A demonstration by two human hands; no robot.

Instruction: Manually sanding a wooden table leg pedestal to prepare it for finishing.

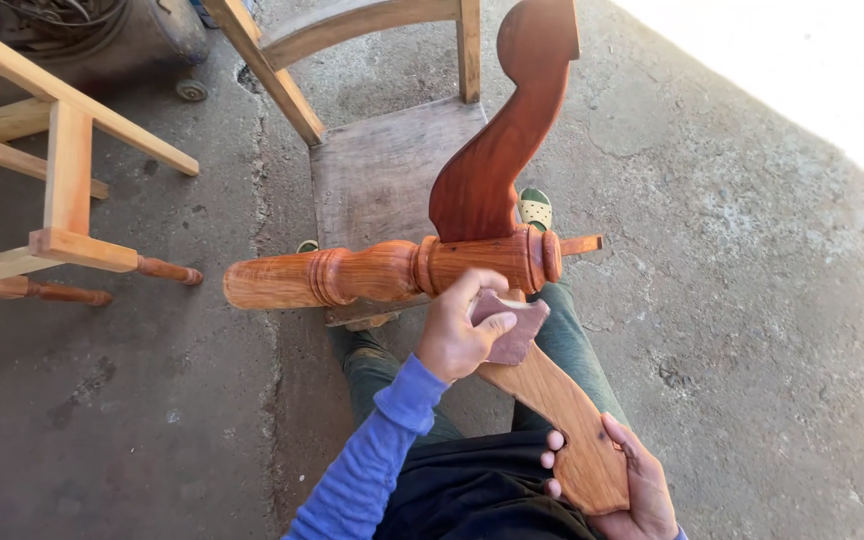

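Wooden chair (377, 170), unfinished table frame (57, 170)

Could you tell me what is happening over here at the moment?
A seated person braces a reddish carved wooden furniture piece across the lap and against a bare wooden chair. The left hand presses a piece of sandpaper to it near the turned leg, while the right hand grips its lower end.

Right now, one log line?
left hand: sandpaper on table leg | right hand: gripping leg end | chair behind
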